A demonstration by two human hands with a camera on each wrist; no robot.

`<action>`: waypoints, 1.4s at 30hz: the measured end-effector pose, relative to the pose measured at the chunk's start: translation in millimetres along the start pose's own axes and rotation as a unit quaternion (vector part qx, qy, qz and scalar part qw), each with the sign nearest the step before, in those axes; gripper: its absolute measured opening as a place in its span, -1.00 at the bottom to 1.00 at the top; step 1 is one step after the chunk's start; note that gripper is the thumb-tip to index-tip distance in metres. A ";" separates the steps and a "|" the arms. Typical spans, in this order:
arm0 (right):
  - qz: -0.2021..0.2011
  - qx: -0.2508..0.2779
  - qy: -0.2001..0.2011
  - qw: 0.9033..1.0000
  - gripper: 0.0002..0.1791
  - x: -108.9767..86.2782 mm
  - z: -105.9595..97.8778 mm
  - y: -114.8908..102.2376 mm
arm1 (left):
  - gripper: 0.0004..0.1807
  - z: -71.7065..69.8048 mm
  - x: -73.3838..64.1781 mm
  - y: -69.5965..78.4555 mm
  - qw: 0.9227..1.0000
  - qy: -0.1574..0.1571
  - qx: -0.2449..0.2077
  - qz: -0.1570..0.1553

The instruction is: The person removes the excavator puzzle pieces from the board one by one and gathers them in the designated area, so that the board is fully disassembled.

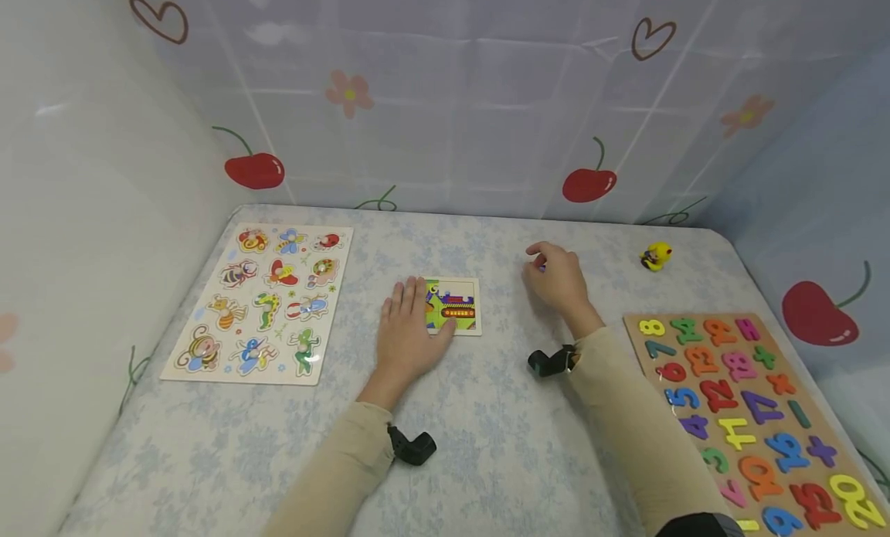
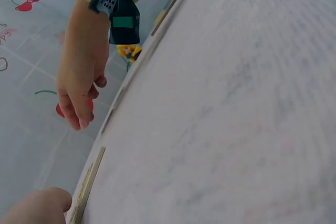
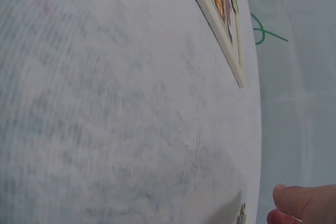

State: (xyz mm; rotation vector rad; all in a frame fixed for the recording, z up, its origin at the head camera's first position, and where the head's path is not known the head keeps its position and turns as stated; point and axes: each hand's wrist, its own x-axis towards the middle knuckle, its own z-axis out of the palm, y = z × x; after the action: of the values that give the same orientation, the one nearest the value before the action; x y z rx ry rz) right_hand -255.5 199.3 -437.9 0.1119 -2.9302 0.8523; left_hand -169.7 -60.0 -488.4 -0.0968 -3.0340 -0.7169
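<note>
My left hand [image 1: 412,332] rests flat with straight fingers over the left part of a small framed jigsaw puzzle [image 1: 467,324]. The puzzle shows an orange and purple tracked vehicle on green; its left side is covered by the hand. To the right, my right hand [image 1: 556,278] hangs low over the table with loosely bent fingers. A bit of purple shows between its thumb and fingers. In the right wrist view, a small thin piece [image 3: 241,215] lies near the table surface, apart from the right fingertips [image 3: 286,195]. Most of that piece is hidden.
An insect picture board [image 1: 267,301] lies on the left. A wooden number board [image 1: 653,398] with coloured numerals lies at the right front. A small yellow toy figure [image 1: 655,256] stands at the back right. Printed curtains enclose the table [image 1: 487,444].
</note>
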 end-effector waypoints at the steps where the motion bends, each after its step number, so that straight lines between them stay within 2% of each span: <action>1: -0.007 0.005 -0.002 1.000 -0.66 -0.6 0.8 -2.9 | -0.01 -0.7 0.1 -1.3 1.000 0.001 -0.004 -0.002; 5: -0.014 0.020 -0.021 0.999 -0.66 -0.8 6.6 -14.3 | -0.15 -4.5 0.5 -7.0 1.000 0.007 0.003 -0.014; 8: -0.013 0.030 -0.051 0.998 -0.65 0.0 13.1 -23.3 | -0.21 -6.8 0.7 -9.9 1.000 0.008 0.018 -0.017; 16: -0.034 0.034 -0.112 0.993 -0.70 -0.5 34.9 -54.3 | -0.23 -7.4 -0.7 -11.5 0.999 0.006 0.037 -0.014; 23: -0.083 0.020 -0.160 0.983 -0.73 -1.2 55.2 -80.1 | -0.25 -4.8 -0.4 -11.9 0.999 0.014 0.047 -0.011; 30: -0.095 -0.008 -0.169 0.981 -0.72 -0.3 65.2 -93.1 | -0.26 -4.4 -0.9 -11.9 0.999 0.015 0.047 -0.008; 36: -0.087 -0.007 -0.176 0.980 -0.69 -0.6 66.6 -96.0 | -0.27 -5.6 -0.7 -12.3 0.999 0.016 0.047 -0.008; 42: -0.096 -0.010 -0.169 0.981 -0.63 -0.4 70.4 -95.7 | -0.26 -6.8 -1.6 -12.7 0.999 0.012 0.051 -0.011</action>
State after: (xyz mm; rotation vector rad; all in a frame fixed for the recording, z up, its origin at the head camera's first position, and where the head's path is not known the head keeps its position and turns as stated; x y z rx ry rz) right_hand -250.5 80.8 -446.3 0.5827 -3.1617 0.8476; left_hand -168.9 -74.5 -488.1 -0.0515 -3.0454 -0.5600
